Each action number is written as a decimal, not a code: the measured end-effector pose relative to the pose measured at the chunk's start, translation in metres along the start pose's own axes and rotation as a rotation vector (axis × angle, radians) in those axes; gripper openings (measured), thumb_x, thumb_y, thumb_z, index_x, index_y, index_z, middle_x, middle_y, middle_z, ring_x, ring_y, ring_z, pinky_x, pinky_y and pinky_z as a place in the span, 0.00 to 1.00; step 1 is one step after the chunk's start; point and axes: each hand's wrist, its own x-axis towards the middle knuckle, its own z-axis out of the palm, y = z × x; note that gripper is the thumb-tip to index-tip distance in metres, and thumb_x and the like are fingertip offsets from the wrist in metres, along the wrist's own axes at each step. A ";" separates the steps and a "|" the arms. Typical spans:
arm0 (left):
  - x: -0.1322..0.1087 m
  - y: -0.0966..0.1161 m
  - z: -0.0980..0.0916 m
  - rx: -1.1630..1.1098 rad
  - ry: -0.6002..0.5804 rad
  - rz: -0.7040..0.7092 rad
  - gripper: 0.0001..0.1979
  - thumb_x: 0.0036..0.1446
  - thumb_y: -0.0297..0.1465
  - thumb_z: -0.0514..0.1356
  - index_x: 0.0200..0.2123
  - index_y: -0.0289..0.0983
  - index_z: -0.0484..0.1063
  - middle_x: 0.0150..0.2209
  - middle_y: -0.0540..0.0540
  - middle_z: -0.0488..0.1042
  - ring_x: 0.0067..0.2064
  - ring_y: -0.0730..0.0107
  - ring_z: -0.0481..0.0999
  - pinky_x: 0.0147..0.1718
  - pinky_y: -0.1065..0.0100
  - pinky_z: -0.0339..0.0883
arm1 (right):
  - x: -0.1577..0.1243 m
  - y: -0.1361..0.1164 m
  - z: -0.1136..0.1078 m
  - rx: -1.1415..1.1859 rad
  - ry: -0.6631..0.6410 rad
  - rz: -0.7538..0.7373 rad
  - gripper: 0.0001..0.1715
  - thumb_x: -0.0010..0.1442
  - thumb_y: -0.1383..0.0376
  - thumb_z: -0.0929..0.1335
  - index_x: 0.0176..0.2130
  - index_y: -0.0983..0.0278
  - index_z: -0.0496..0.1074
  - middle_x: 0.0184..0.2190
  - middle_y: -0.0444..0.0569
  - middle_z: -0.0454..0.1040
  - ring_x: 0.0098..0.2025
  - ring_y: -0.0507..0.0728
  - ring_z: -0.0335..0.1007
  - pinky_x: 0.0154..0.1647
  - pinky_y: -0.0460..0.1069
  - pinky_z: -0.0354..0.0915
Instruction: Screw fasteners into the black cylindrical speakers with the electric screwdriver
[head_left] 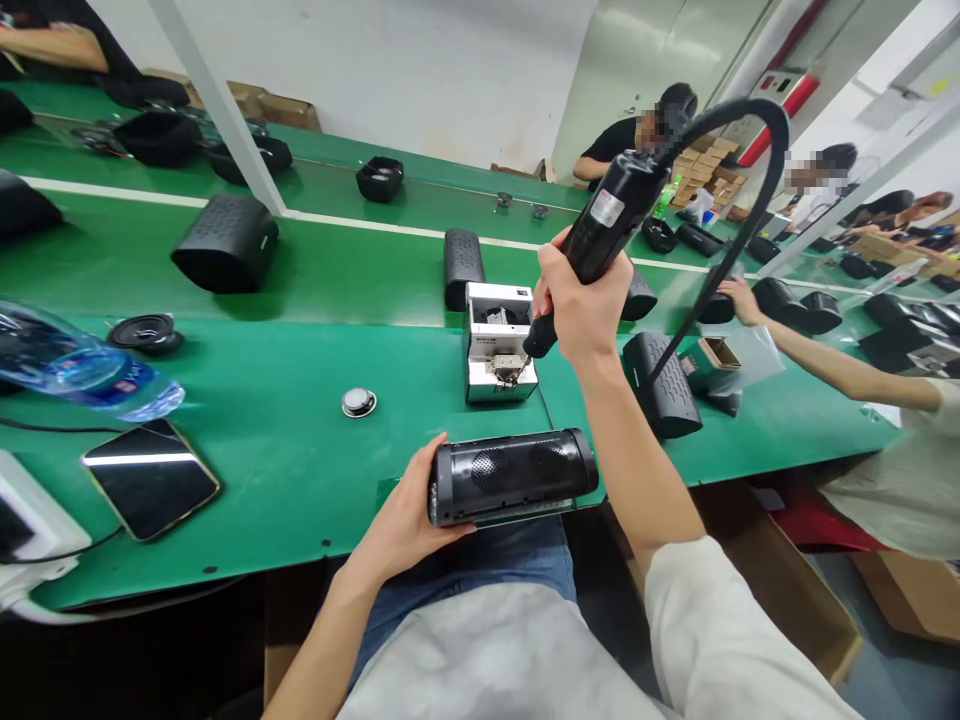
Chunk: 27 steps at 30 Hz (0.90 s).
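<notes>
Green tabletop (285, 420): my left hand (409, 515) clamps the speaker (514, 475) at the near edge; right hand (581, 300) grips the screwdriver (600, 230), picking up a screw from the feeder (495, 350).

Left hand (409, 515) grips black speaker (511, 476) — right hand (583, 300) holds electric screwdriver (611, 215) over screw feeder (499, 355)

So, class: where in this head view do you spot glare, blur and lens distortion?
Head view: glare streaks the phone screen and the water bottle, which is blurred at the left edge; wide-angle bending curves the green table; the black speaker in the left hand stays sharp.
</notes>
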 end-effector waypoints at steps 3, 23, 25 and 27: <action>0.001 -0.001 0.000 0.011 0.006 0.005 0.62 0.57 0.34 0.81 0.82 0.51 0.46 0.78 0.34 0.64 0.77 0.36 0.71 0.75 0.39 0.69 | -0.004 -0.009 -0.008 0.005 -0.017 0.053 0.17 0.62 0.57 0.78 0.38 0.61 0.70 0.25 0.38 0.68 0.16 0.48 0.61 0.15 0.47 0.63; 0.000 0.000 -0.002 0.025 -0.007 -0.017 0.62 0.57 0.38 0.80 0.83 0.50 0.45 0.79 0.35 0.63 0.77 0.35 0.72 0.75 0.38 0.70 | -0.018 -0.112 -0.084 -0.140 0.064 0.079 0.09 0.57 0.64 0.77 0.37 0.60 0.75 0.20 0.38 0.62 0.16 0.52 0.58 0.15 0.49 0.56; -0.001 0.001 -0.002 0.021 -0.005 -0.018 0.62 0.58 0.37 0.80 0.83 0.50 0.45 0.80 0.35 0.63 0.78 0.35 0.70 0.75 0.38 0.69 | -0.023 -0.107 -0.086 -0.137 0.041 0.094 0.11 0.59 0.64 0.78 0.38 0.60 0.75 0.21 0.38 0.63 0.16 0.52 0.59 0.16 0.49 0.58; -0.001 0.003 -0.002 0.013 -0.002 -0.021 0.61 0.57 0.35 0.80 0.83 0.50 0.46 0.80 0.35 0.62 0.79 0.35 0.69 0.76 0.37 0.68 | -0.030 -0.099 -0.089 -0.138 0.028 0.115 0.11 0.61 0.64 0.79 0.39 0.61 0.74 0.21 0.38 0.63 0.16 0.52 0.60 0.16 0.48 0.60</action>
